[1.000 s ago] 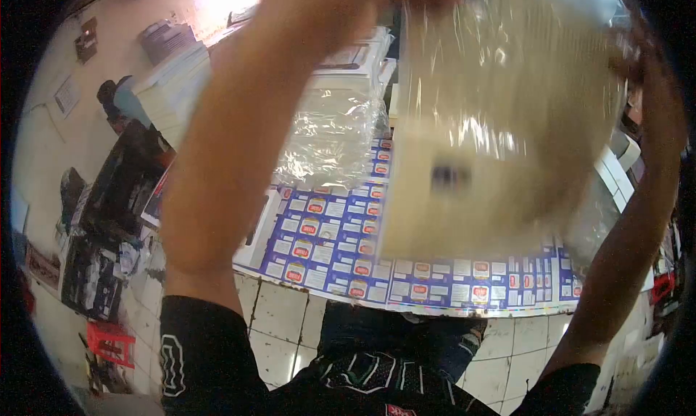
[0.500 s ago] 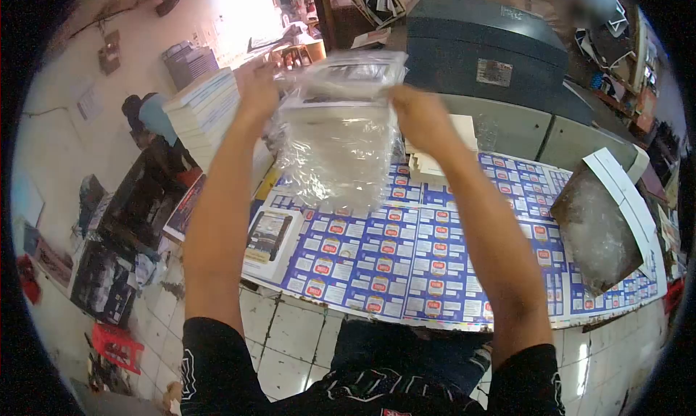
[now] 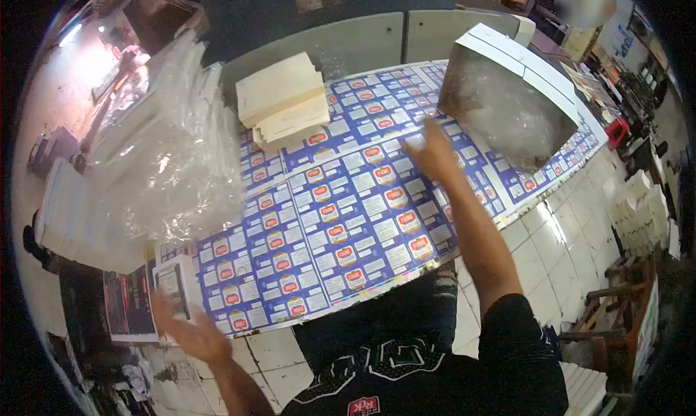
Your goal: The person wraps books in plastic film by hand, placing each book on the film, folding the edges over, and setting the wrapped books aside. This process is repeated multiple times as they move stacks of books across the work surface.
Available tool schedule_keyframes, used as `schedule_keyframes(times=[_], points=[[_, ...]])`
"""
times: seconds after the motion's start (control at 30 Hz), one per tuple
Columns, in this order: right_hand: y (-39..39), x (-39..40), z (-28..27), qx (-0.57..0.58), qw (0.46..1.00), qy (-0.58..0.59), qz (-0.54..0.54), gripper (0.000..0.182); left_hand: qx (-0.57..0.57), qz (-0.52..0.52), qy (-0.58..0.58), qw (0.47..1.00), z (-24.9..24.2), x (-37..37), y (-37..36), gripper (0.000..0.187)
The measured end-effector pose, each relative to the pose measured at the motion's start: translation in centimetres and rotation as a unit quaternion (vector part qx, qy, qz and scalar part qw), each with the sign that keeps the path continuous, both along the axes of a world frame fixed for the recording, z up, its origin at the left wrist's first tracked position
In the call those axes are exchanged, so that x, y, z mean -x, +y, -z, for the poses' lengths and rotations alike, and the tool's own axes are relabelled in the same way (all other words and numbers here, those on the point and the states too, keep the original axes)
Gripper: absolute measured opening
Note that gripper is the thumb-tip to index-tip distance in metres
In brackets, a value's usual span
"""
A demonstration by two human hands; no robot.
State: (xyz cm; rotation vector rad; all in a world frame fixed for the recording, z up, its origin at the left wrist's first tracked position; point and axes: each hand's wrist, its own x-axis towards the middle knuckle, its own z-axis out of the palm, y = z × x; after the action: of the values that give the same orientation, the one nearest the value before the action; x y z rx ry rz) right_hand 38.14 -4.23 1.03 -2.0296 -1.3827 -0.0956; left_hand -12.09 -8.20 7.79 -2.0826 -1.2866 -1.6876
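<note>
My left hand is at the table's near left corner, fingers blurred but apart, beside a white booklet or box with a dark picture. My right hand hovers over the blue printed sheets with its fingers spread and nothing in them. To its right stands an open box with clear plastic inside. Plastic-wrapped packs are heaped at the left, touched by neither hand. Cream paper stacks lie at the back of the table.
A tall pile of white booklets stands at the left edge. Behind the table is a grey cabinet. Wooden furniture and paper stacks stand at the right, beyond the tiled floor.
Both hands have let go of the plastic-wrapped pack. My left hand has come down toward the near corner, and my right hand has moved toward the open box. The view has turned right.
</note>
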Motion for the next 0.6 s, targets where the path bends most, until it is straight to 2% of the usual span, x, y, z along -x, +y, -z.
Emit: schedule_keyframes(times=[0.03, 0.07, 0.1, 0.13, 0.17, 0.2, 0.27, 0.3, 0.33, 0.37, 0.4, 0.47, 0.5, 0.57, 0.6], points=[[-0.6, -4.6, 2.1, 0.016, 0.997, -0.071, 0.040, 0.075, 0.047, 0.033, 0.008, 0.998, 2.0, -0.2, -0.9, 0.037], [-1.7, -6.1, 0.9, 0.010, 0.997, -0.024, 0.072, 0.076, 0.092, 0.067, 0.015, 0.993, 3.6, -0.9, -1.3, 0.035], [-2.0, -8.8, 3.3, 0.103, 0.979, -0.101, 0.142, 0.078, 0.101, 0.071, 0.017, 0.992, 4.5, -1.7, -1.5, 0.035], [-2.5, -9.0, 3.7, 0.108, 0.978, -0.100, 0.147, 0.078, 0.152, 0.087, 0.014, 0.984, 5.3, -2.7, -1.5, 0.033], [-2.8, -9.2, 3.8, 0.174, 0.968, -0.086, 0.157, 0.079, 0.200, 0.103, 0.010, 0.974, 5.9, -3.7, -1.4, 0.031], [-3.0, -9.2, 3.8, 0.239, 0.954, -0.071, 0.166, 0.081, 0.199, 0.109, 0.011, 0.974, 6.7, -4.5, -1.3, 0.031], [-3.9, -5.8, 3.6, 0.254, 0.953, -0.121, 0.114, 0.079, 0.264, 0.140, -0.002, 0.954, 7.7, -5.5, -1.0, 0.027], [-4.8, -1.8, 1.9, 0.264, 0.954, -0.110, 0.096, 0.074, 0.258, 0.153, -0.005, 0.954, 7.7, -6.1, -1.0, 0.025], [-5.9, 1.4, 3.1, 0.236, 0.957, -0.160, 0.061, 0.069, 0.261, 0.151, -0.010, 0.954, 7.9, -6.6, -1.0, 0.025], [-7.2, 5.4, 1.4, 0.249, 0.965, -0.087, 0.004, 0.067, 0.289, 0.172, -0.020, 0.942, 8.0, -6.9, -1.0, 0.027], [-9.0, 8.5, 2.5, 0.178, 0.977, -0.088, -0.077, 0.067, 0.317, 0.194, -0.027, 0.928, 8.1, -7.2, -1.0, 0.029], [-10.9, 12.9, 1.1, 0.136, 0.955, 0.008, -0.264, 0.064, 0.348, 0.210, 0.001, 0.914, 7.8, -8.5, -1.2, 0.033], [-11.3, 13.8, 0.0, 0.138, 0.955, 0.016, -0.263, 0.064, 0.377, 0.227, 0.027, 0.898, 7.6, -9.2, -1.4, 0.038], [-11.9, 15.0, -1.8, -0.023, 0.948, 0.066, -0.311, 0.059, 0.368, 0.251, 0.130, 0.886, 7.3, -11.0, -1.5, 0.050], [-12.6, 15.1, -2.1, -0.022, 0.947, 0.069, -0.312, 0.059, 0.356, 0.268, 0.141, 0.884, 7.3, -11.9, -1.8, 0.054]])
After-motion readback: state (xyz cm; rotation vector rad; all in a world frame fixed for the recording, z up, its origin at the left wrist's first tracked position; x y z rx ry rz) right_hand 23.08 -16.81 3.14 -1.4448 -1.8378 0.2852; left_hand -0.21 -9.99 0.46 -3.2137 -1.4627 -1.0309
